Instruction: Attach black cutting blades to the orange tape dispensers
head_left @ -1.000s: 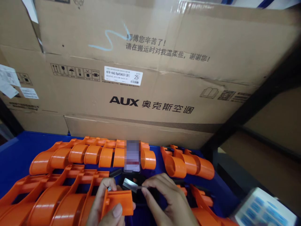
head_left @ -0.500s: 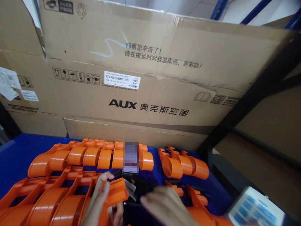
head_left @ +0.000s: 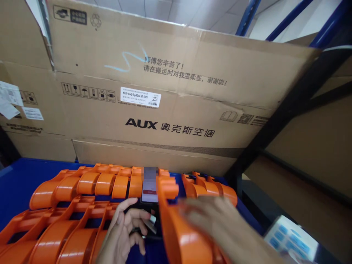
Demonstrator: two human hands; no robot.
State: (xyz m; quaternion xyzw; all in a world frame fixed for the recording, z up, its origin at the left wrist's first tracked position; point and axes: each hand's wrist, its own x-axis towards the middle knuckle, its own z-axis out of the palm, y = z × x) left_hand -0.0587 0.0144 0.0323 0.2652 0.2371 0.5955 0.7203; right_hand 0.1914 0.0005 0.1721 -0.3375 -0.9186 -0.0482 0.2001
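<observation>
My right hand (head_left: 214, 220), smeared by motion, is on an orange plastic part (head_left: 181, 223) with a rounded drum-like side and a ridged upper end; it looks like a tape dispenser body. The part is held upright and hides some of what lies behind it. My left hand (head_left: 125, 229) is to its left, fingers curled but apart, holding nothing that I can see. Just past the left fingertips is a small shiny metal piece (head_left: 151, 224) among dark items, partly hidden. A phone (head_left: 150, 196) with a lit screen stands behind the left hand.
Rows of similar orange parts (head_left: 66, 189) lie on the blue surface (head_left: 16, 183) at left, with more orange parts (head_left: 210, 187) at right. A large cardboard sheet (head_left: 176, 113) stands behind. A white and blue box (head_left: 291, 240) sits lower right, near a black post (head_left: 261, 128).
The left hand has let go of the orange part it held and has opened. The right hand now has an orange part raised in front of the dark items. The view has shifted slightly.
</observation>
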